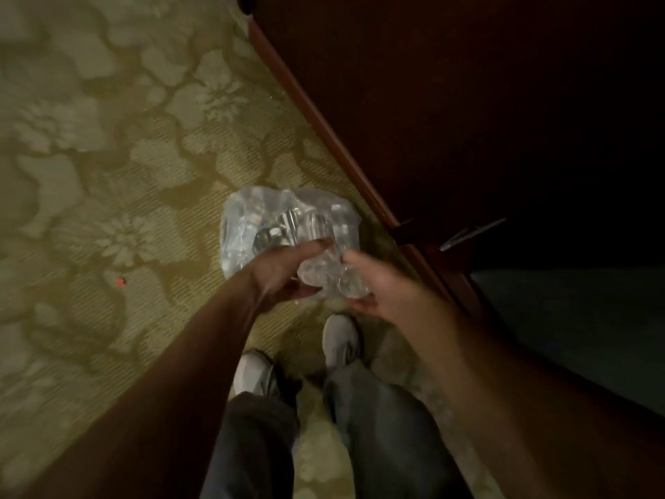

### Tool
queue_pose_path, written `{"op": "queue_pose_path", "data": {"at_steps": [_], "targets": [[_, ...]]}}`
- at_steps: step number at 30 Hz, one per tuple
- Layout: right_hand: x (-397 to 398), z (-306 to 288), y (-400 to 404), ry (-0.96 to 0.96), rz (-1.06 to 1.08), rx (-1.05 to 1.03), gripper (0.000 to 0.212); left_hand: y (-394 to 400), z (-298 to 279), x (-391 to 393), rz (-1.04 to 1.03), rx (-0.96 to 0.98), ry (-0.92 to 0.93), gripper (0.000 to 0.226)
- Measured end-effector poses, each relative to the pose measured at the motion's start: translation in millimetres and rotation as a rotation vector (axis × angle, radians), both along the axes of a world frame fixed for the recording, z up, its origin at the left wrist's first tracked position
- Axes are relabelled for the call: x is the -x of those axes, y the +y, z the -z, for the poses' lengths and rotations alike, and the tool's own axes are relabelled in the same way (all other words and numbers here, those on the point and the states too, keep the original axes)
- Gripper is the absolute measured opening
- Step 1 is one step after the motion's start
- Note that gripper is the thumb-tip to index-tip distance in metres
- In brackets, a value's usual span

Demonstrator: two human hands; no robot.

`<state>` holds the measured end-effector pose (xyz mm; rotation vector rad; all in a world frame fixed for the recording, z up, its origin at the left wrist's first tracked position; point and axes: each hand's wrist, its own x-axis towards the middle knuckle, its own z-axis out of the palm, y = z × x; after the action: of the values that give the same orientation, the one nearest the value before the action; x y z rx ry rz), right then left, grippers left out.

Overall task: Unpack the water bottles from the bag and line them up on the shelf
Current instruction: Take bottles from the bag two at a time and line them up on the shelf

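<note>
A clear plastic bag with several water bottles inside sits on the patterned carpet, close to a dark wooden cabinet. Between my two hands is a clear water bottle, held just above the bag's near edge. My left hand curls around the bottle's left side with the thumb stretched over it. My right hand cups the bottle from the right and underneath. The frame is blurred, so the bottle's cap and label cannot be made out.
The dark wooden cabinet runs diagonally along the right, with a metal handle on it. My two feet in grey shoes stand just behind the bag. A small red speck lies on the carpet to the left.
</note>
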<state>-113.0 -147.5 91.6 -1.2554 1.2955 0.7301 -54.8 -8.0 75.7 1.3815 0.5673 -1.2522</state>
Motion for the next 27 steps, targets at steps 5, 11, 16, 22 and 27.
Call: {"op": "queue_pose_path", "data": {"at_steps": [5,11,16,22,27], "targets": [[2.9,-135.7,-4.8,-0.029,-0.072,0.05,0.023,-1.7,-127.4,2.6,0.037,0.002,-0.012,0.035],[24.9,-248.4,3.1,-0.153,-0.047,0.131,0.022,11.0,-238.5,14.4,0.13,0.068,-0.047,0.021],[56.6,-311.9,10.2,-0.425,-0.101,0.113,0.045,9.8,-316.8,24.2,0.138,0.073,-0.368,0.074],[68.1,-378.6,-9.1,-0.727,-0.02,0.1,0.035,-11.8,-400.1,47.0,0.023,0.272,-0.609,0.045],[94.6,-447.5,-36.7,-0.917,0.006,0.128,0.043,-20.6,-457.2,75.3,-0.034,0.377,-0.796,0.041]]}}
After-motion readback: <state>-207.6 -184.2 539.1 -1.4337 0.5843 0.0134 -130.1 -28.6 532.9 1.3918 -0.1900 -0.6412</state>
